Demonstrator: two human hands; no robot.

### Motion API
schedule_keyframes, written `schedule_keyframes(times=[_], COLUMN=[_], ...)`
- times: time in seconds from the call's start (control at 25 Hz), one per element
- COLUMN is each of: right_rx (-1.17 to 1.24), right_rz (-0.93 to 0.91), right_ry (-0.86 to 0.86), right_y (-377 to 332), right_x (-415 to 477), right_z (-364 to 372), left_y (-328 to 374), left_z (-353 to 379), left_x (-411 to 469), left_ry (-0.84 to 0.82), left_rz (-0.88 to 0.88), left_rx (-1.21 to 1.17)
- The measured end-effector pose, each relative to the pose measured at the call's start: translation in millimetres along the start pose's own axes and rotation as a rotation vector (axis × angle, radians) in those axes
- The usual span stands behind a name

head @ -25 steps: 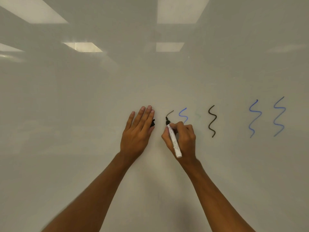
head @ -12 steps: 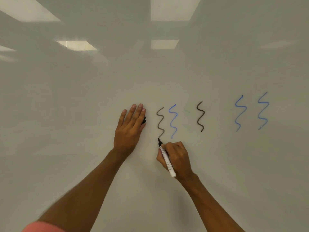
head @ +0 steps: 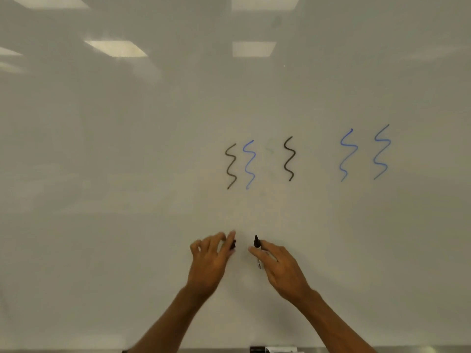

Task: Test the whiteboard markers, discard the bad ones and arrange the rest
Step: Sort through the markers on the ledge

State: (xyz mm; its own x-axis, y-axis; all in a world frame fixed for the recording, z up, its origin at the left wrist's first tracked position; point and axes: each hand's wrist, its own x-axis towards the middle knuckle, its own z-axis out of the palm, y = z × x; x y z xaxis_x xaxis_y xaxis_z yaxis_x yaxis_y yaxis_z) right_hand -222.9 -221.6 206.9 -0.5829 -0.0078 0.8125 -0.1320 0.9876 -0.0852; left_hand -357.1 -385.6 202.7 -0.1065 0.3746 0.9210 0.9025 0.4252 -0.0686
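Observation:
A whiteboard (head: 127, 174) fills the view. My right hand (head: 279, 270) holds an uncapped black marker (head: 257, 242), its dark tip pointing up and off the board; most of the white barrel is hidden under my fingers. My left hand (head: 207, 263) pinches the marker's black cap (head: 233, 244) between fingertips, a short gap left of the tip. Above the hands are several test squiggles: a fresh dark one (head: 230, 166), a blue one (head: 249, 164) beside it, a black one (head: 289, 158), and two blue ones (head: 348, 154) at the right.
Along the bottom edge runs the board's tray (head: 356, 349), with another marker (head: 274, 349) lying in it, black cap to the left. A faint, nearly invisible mark (head: 269, 150) sits between the blue and black squiggles.
My right hand finished the dark squiggle and dropped away from the board with the marker. My left hand left the board and came down with the cap beside the marker tip.

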Motion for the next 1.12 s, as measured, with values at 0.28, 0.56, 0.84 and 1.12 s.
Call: schedule_keyframes(times=[0.28,0.56,0.84,1.12], right_rx=[0.083,0.099,0.104,0.139], right_rz=[0.156,0.193,0.146,0.183], right_ry=[-0.341,-0.548,-0.6,-0.685], right_y=[23.5,53.2,58.4,58.9], right_x=[-89.6,-130.5,-139.1,-144.0], right_z=[18.7,7.1,5.8,9.1], left_y=[66.7,91.3,112.0,124.9], left_z=[27.3,33.4,39.6,48.6], left_x=[-92.9,-109.4,-106.0,-107.1], left_ry=[-0.514,-0.709,-0.75,-0.856], left_rz=[-0.505,-0.631,-0.553,-0.471], left_rx=[-0.33,-0.461,-0.433,-0.391])
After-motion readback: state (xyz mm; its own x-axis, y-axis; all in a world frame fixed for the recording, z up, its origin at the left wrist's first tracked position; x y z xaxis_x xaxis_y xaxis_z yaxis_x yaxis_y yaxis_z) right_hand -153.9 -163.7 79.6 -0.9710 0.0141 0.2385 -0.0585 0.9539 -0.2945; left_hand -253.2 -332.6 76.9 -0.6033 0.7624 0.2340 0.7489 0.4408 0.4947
